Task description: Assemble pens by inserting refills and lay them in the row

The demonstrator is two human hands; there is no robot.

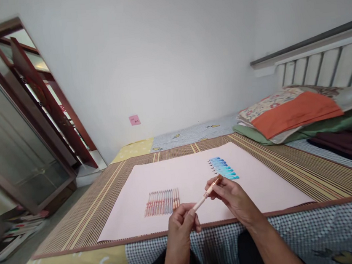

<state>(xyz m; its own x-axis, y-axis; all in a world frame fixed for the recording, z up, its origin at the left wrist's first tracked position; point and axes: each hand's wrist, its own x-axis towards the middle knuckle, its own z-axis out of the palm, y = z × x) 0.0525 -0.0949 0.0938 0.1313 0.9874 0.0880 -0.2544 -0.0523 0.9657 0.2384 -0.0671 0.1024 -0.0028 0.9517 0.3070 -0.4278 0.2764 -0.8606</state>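
Closest to the camera, two bare forearms (pixel 271 240) reach in over dark-clothed knees (pixel 249 253). Beyond them a white wall (pixel 171 64) fills most of the background, and below it stretches a bed with a checked cover (pixel 321 234), yellow toward the left. A striped mat (pixel 86 208) with a brown border lies on the cover, and a large pale pink sheet (pixel 183 173) is spread on the mat. At the right, a pillow with an orange band (pixel 294 114) rests on green bedding (pixel 253 136). On the sheet, a close row of slim pens (pixel 160 202) lies side by side at the left, with pale brown-banded ones at its right end; farther back at the right, a group of blue pens (pixel 222 168) runs from deep blue to turquoise, dark tips to the left. Smallest is one pale pen (pixel 203 199), held slantwise above the sheet's front part: the left hand (pixel 182 221) pinches its lower pale end, while the right hand (pixel 230 198) grips near its higher, brown-gold end
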